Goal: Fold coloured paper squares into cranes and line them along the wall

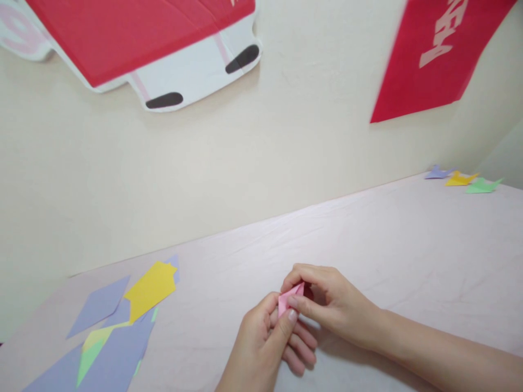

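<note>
A small piece of folded pink paper (285, 302) is held between my two hands, just above the table. My left hand (272, 335) pinches its lower edge between thumb and fingers, the other fingers curling underneath. From the right, my right hand (327, 299) grips the upper part, thumb on the near face and forefinger over the top. Fingers cover much of the paper, so its full shape is hidden.
Loose purple sheets (122, 348), a yellow sheet (151, 288) and a green piece (90, 356) overlap at the left. Folded purple (438, 173), yellow (460, 178) and green (483, 186) paper figures stand at the far right. A wall (245, 163) with red decorations borders the pale table (388, 250).
</note>
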The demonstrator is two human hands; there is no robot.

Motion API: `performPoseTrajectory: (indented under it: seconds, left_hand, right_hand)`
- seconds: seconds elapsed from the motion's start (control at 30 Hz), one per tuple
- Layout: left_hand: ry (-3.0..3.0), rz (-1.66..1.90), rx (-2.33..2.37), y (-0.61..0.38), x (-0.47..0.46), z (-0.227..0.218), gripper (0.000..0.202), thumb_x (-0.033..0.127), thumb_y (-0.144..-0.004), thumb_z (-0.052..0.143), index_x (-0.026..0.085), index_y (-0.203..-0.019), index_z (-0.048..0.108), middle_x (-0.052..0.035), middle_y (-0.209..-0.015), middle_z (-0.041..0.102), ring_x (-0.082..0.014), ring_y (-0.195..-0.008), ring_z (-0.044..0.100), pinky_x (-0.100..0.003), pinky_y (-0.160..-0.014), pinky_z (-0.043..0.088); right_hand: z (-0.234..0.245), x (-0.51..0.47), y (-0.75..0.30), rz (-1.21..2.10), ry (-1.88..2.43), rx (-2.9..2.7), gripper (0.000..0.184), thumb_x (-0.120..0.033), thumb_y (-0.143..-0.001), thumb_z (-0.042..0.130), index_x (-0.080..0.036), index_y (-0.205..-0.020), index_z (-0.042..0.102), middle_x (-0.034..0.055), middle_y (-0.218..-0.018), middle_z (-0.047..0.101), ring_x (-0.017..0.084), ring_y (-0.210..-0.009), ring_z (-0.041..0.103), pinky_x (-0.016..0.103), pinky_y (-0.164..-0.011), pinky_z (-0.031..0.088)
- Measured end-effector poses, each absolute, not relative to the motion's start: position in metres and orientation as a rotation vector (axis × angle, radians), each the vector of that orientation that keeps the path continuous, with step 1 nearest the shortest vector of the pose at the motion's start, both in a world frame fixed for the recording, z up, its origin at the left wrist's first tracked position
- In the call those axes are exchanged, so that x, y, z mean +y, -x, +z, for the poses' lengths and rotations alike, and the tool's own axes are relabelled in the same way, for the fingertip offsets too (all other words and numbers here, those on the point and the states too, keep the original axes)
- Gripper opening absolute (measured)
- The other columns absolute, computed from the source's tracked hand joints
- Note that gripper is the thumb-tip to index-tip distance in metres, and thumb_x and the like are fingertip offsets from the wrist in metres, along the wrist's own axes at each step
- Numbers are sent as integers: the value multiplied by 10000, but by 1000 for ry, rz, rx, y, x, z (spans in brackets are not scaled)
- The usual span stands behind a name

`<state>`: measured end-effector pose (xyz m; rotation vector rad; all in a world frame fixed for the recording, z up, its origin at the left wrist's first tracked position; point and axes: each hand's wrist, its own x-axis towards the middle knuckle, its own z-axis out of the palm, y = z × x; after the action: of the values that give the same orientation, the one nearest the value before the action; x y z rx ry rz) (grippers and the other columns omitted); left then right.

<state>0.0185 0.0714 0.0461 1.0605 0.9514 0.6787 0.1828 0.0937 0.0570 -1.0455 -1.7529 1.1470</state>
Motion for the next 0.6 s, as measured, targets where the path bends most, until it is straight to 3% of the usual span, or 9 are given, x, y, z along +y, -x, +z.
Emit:
performPoseTrajectory:
  seconds: [0.47, 0.6]
  left_hand:
    - [-1123, 622, 1033, -18, 70, 49, 465, 620, -921, 463, 160, -900, 531, -46, -650, 673, -132, -489, 621, -184, -420, 412]
    - [-1607, 506, 1204, -5, 74, 60, 428, 518, -1000, 316, 182, -902, 564, -27, -626, 661, -160, -542, 619, -242, -499, 449]
  right_hand:
    - [56, 93, -183, 1367, 1072, -1563, 150, -290, -849, 621, -171, -764, 590, 12, -678, 642, 150, -646, 586, 256, -602, 437]
    - [58, 96, -184, 1383, 1140, -1571, 129, -247, -844, 593, -174, -739, 577, -12, -647, 601, 132, -613, 528, 245, -581, 391]
